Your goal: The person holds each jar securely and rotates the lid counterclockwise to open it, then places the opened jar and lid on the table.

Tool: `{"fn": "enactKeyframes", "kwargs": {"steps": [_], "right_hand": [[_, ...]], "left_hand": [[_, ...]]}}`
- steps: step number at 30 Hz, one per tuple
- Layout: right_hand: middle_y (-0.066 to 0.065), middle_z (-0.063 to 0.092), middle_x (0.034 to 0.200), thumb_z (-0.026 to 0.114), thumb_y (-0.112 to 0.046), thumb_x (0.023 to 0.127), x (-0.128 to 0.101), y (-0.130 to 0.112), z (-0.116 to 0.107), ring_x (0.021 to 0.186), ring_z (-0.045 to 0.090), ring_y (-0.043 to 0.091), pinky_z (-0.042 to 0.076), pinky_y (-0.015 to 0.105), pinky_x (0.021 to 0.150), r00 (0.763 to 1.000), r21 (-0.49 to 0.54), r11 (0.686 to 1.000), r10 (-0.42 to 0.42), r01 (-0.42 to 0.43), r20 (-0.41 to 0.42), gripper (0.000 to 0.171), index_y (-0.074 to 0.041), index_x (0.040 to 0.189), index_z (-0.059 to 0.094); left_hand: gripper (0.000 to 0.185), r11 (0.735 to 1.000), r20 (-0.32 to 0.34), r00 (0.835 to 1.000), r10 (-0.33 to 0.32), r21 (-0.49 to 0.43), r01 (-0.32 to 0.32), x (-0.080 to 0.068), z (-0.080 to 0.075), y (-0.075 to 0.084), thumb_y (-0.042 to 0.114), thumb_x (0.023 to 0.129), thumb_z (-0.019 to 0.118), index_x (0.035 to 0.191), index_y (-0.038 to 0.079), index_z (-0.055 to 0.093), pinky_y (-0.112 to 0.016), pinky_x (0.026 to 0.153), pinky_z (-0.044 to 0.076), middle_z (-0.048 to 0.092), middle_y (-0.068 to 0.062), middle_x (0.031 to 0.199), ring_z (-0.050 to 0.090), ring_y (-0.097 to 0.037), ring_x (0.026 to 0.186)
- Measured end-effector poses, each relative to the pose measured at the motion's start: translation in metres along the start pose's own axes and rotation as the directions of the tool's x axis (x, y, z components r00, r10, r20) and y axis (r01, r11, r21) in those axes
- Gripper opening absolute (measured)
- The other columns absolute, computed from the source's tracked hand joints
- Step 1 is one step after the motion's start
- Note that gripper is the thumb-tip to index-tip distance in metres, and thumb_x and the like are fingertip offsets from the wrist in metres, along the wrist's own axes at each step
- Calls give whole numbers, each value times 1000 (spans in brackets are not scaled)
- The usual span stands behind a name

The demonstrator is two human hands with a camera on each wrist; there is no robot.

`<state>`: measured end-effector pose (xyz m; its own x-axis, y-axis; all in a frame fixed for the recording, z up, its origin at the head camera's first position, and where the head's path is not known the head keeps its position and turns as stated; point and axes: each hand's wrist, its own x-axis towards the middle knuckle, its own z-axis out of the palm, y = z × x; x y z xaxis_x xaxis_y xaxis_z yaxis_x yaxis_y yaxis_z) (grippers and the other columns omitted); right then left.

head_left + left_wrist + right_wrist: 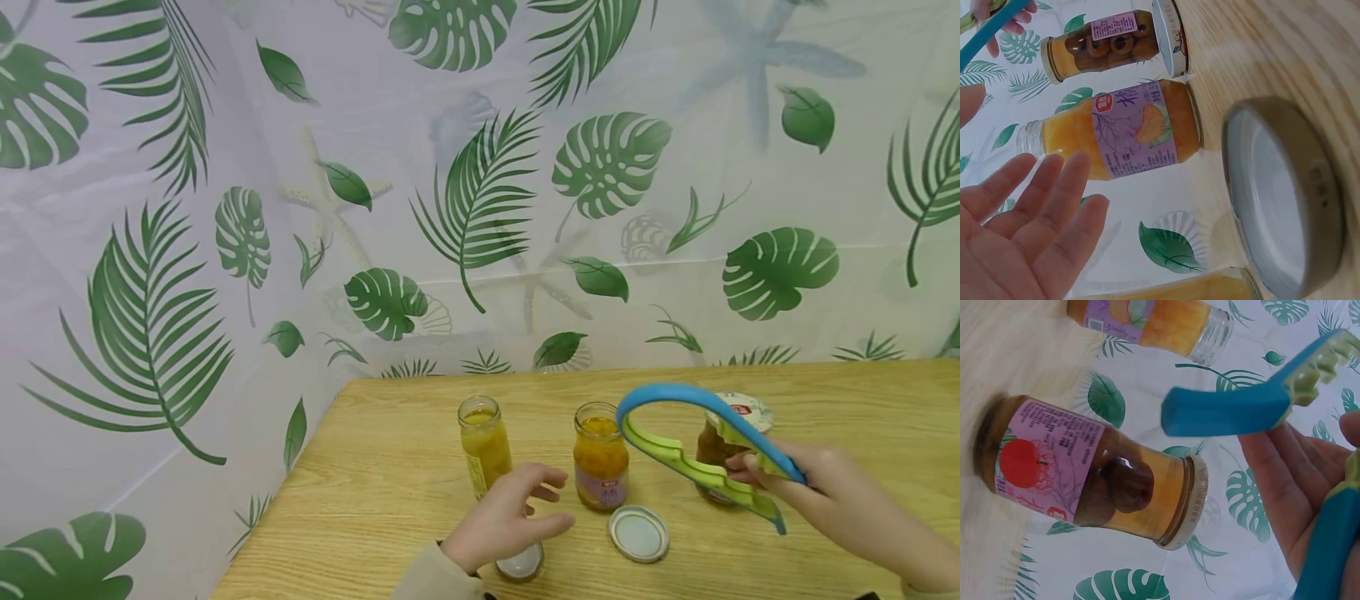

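Three glass jars stand on the wooden table (825,400). The tall yellow jar (483,446) and the orange-fruit jar (600,457) have no lids. The brown-fruit jar (716,442) carries its white lid. My right hand (750,471) grips a blue and green jar opener (675,400) by its two handles, its toothed loop held beside the lidded jar (1091,472) and apart from it in the right wrist view. My left hand (551,500) hovers open, fingers relaxed, over a loose lid (520,562) near the yellow jar.
A second loose lid (638,533) lies inside-up in front of the orange-fruit jar (1122,128). A leaf-printed curtain (480,208) closes off the back and left of the table. The table's left edge runs close to the yellow jar.
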<state>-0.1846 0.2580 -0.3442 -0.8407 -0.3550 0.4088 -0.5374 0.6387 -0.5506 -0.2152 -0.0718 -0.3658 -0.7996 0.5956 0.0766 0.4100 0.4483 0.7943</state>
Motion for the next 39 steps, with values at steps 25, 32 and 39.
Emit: {"fn": "enactKeyframes", "kwargs": {"steps": [25, 32, 39], "right_hand": [[22, 62, 94, 38, -12, 96, -2, -3, -22, 76, 59, 0, 50, 24, 59, 968, 175, 961, 234, -216, -92, 32, 14, 104, 54], [20, 61, 96, 37, -13, 96, -2, -1, -25, 78, 58, 0, 51, 25, 60, 967, 216, 949, 246, -228, -60, 34, 17, 106, 50], [-13, 60, 95, 35, -9, 96, -4, 4, -27, 83, 57, -2, 51, 26, 62, 970, 323, 920, 242, -221, -28, 28, 15, 99, 50]], "left_hand": [[38, 992, 50, 994, 100, 73, -104, 16, 26, 13, 26, 84, 62, 116, 9, 53, -22, 72, 43, 53, 3, 112, 49, -7, 99], [37, 985, 70, 987, 145, 83, -150, 21, 34, 18, 26, 83, 63, 115, 10, 53, -20, 72, 42, 53, 3, 112, 48, -3, 98], [39, 978, 79, 986, 143, 141, -153, 26, 39, 25, 27, 83, 63, 116, 9, 53, -17, 74, 42, 54, 3, 110, 50, -3, 97]]}}
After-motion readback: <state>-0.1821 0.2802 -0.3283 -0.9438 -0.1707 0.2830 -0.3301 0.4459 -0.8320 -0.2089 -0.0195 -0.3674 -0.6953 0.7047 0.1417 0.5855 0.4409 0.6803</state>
